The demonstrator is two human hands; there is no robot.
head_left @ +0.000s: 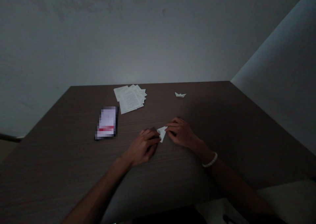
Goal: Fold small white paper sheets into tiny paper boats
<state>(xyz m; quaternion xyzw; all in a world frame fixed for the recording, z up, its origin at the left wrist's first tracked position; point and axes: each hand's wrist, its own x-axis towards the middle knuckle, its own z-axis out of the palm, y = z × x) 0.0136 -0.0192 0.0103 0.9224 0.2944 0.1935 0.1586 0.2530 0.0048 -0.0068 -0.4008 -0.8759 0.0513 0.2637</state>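
Observation:
Between my two hands, low over the table, is a small folded piece of white paper (162,133), roughly triangular with a point toward me. My left hand (144,145) has its fingertips closed on the paper's left side. At its upper right corner, my right hand (181,131) pinches the edge with bent fingers; a pale beaded bracelet is on that wrist. My fingers cover part of the paper, so its full shape is hidden.
The dark wooden table (86,171) meets a grey wall (153,36). A folded paper boat (180,95) stands at the back. Several printed sheets (130,98) lie fanned out at the back left, and a phone (107,122) with a lit, blurred screen lies nearer.

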